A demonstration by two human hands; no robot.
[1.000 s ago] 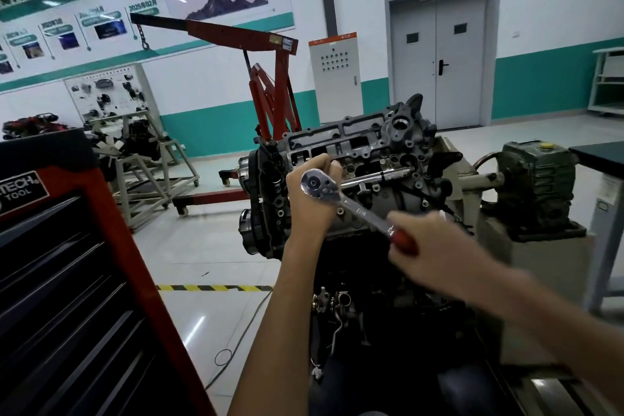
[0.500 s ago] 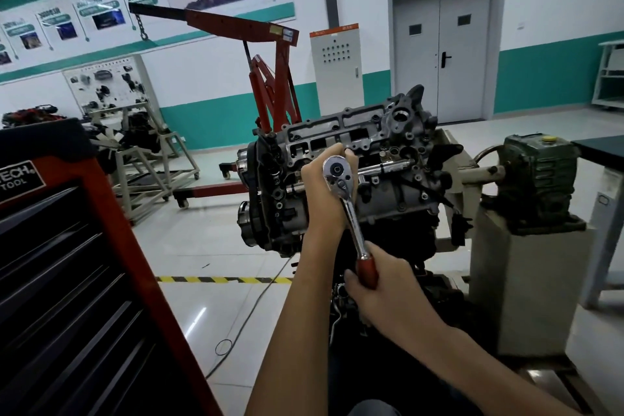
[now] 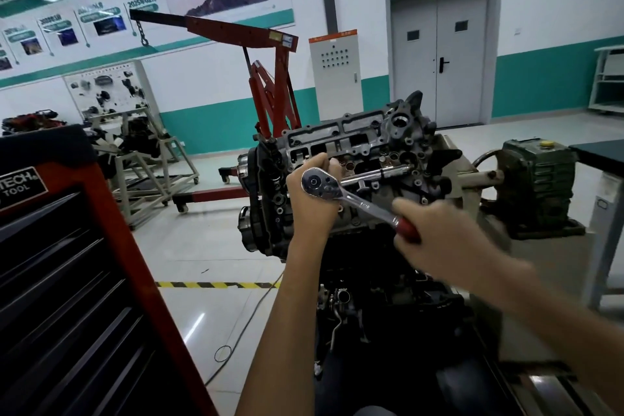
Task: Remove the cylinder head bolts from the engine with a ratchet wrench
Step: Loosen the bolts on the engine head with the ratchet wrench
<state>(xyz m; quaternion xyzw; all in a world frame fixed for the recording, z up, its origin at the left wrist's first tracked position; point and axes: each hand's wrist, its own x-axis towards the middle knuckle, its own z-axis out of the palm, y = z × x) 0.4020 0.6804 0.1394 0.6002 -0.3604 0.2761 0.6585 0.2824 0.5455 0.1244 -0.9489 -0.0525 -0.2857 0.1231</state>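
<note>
The grey engine [image 3: 368, 145] hangs on its stand with the cylinder head turned toward me. A chrome ratchet wrench [image 3: 351, 197] with a red handle sits against the head at its left part. My left hand [image 3: 312, 203] is curled round the tool just behind the ratchet's round head. My right hand [image 3: 439, 240] grips the red handle, which points down to the right. The bolt under the ratchet is hidden by my left hand. A chrome rail [image 3: 374, 174] lies across the head beyond the wrench.
A red and black tool cabinet [image 3: 77, 280] fills the lower left. A red engine crane [image 3: 270, 94] stands behind the engine. The stand's green gearbox [image 3: 537, 179] is at the right, beside a dark table [image 3: 601, 159]. A cable [image 3: 243, 324] trails on the floor.
The ratchet handle swung from down-right to straight down, then back up to down-right with my right hand. My left hand stayed at the ratchet head.
</note>
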